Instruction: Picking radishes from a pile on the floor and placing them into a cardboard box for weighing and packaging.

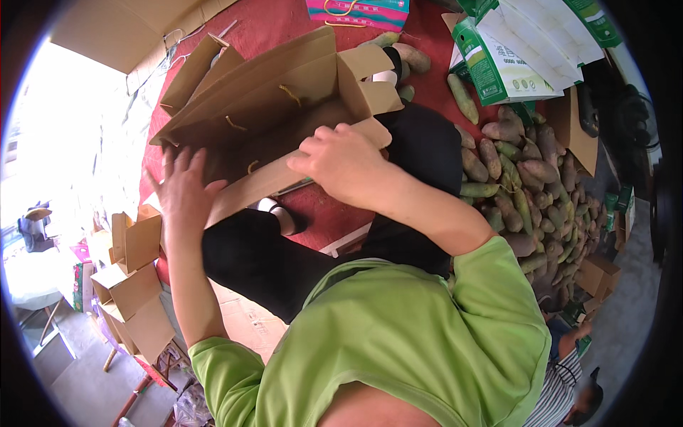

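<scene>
One carton [249, 103] stands open over the red mat [267, 21]: walls raised, cords [289, 95] fitted, top not yet closed. Right hand [345, 162] curls over the near flap [265, 183]; pinch not determinable. Left hand [183, 186], blurred, spreads wide at the left end. Tubers [539, 171] lie piled at right.

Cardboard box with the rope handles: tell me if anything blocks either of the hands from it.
Nothing visible does: the right hand is on the cardboard box's near flap; the left hand, spread open, is at its left end.
</scene>
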A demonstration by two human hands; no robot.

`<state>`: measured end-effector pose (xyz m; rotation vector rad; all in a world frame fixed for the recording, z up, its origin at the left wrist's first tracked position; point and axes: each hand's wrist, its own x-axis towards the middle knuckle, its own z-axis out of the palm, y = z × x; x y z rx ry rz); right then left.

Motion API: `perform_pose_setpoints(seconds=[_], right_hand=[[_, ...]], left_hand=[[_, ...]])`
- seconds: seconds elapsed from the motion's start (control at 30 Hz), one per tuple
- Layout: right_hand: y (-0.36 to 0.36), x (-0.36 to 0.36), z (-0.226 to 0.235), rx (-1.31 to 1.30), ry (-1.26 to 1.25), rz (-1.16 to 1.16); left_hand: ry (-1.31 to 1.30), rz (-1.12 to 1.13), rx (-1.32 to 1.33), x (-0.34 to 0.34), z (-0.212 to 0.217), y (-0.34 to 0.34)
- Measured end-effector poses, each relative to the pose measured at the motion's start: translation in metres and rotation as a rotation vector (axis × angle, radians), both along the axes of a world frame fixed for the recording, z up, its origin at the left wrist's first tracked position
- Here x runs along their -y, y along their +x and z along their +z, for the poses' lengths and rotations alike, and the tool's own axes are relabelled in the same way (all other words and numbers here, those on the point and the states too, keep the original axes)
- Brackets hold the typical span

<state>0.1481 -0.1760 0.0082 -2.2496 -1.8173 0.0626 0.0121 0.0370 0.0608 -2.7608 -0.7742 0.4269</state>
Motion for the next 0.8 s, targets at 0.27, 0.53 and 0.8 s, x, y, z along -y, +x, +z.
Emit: perform_pose_setpoints(seconds=[0.27, 0.53, 0.8], right_hand=[[0.078, 0.079, 0.026, -0.422, 0.532, -0.272], [0.12, 0.233, -0.133, -0.359, 0.113, -0.98], [-0.003, 0.313, -0.28, -0.252, -0.809, -0.878]], left_hand=[[-0.126, 0.255, 0.144, -0.063, -0.042, -0.076], [-0.176, 0.27, 0.132, -0.057, -0.047, -0.056], [-0.079, 0.317, 0.155, -0.06, -0.074, -0.067]])
